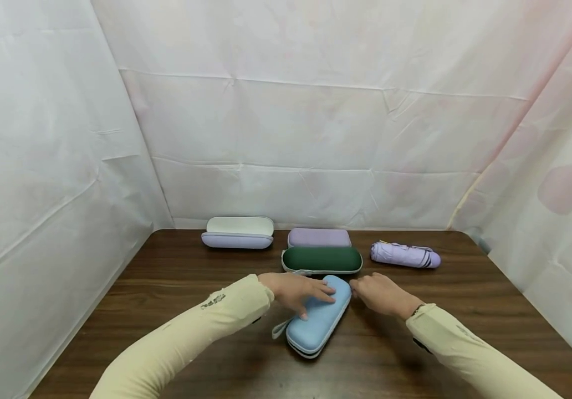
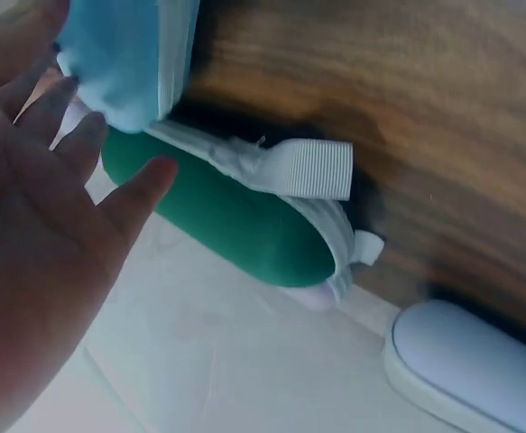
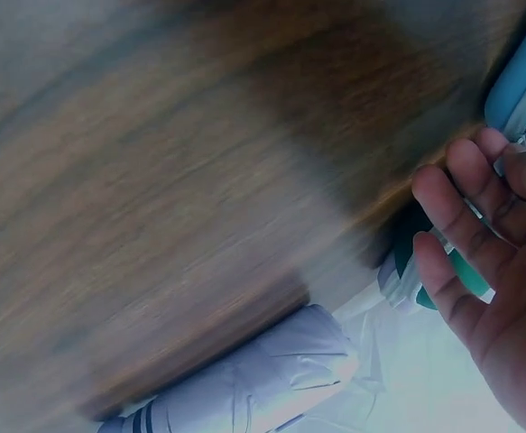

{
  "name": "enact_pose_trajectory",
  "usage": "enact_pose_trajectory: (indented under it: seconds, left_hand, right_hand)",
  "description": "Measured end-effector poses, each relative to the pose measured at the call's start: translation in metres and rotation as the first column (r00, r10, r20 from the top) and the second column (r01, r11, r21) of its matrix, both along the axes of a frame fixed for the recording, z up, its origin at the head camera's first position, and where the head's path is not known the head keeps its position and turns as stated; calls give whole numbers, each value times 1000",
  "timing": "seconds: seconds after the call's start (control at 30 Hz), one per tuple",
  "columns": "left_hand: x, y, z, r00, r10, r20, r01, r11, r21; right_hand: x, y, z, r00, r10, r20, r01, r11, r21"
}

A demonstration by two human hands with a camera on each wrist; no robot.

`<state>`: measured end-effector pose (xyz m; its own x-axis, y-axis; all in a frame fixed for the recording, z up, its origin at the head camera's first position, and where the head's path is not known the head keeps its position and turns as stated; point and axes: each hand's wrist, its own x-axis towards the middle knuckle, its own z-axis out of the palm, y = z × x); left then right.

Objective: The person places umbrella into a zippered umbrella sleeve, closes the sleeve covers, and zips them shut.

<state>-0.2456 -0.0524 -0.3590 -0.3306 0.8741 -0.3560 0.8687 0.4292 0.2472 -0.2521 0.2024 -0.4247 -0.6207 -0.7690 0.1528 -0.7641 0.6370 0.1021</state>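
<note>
A light blue zippered case (image 1: 316, 327) lies slanted on the wooden table, its wrist strap (image 1: 280, 330) sticking out on the left. My left hand (image 1: 293, 291) rests on top of it with the fingers spread. At the case's far right edge, my right hand (image 1: 381, 293) pinches the zipper pull (image 3: 501, 166) between thumb and forefinger, most of the pull hidden by the fingertips. Just beyond the blue case's far end lies a dark green case (image 1: 322, 259), which also shows beneath the left fingers in the left wrist view.
Behind the green case is a purple case (image 1: 319, 237). An open glasses case (image 1: 237, 241), white inside and pale lilac outside, stands at the back left. A folded lilac umbrella (image 1: 401, 255) lies at the back right. Pale cloth (image 1: 286, 122) hangs behind the table.
</note>
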Motion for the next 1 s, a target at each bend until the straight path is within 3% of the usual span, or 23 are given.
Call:
enact_pose_trajectory:
  seconds: [0.2,0.37,0.53,0.8,1.0]
  left_hand:
    - [7,3,-7,999,-51,15,49,996,75]
    - [10,-1,-13,999,-23,-32,25,997,71]
    - [11,-3,-16,998,13,-69,-9,998,62]
    - [18,-1,-17,992,55,-112,-51,998,44]
    - [30,4,-15,967,107,-233,-105,994,19]
  right_hand:
    - [-3,-10,3,1000,-6,19,6,1000,8]
    - [-4,-12,1,999,-12,41,13,1000,-11]
    - [-3,-7,-3,990,5,139,3,998,-58]
    - [20,-7,2,976,57,208,-40,995,-87]
    - [35,-10,2,971,97,220,-78,993,-92]
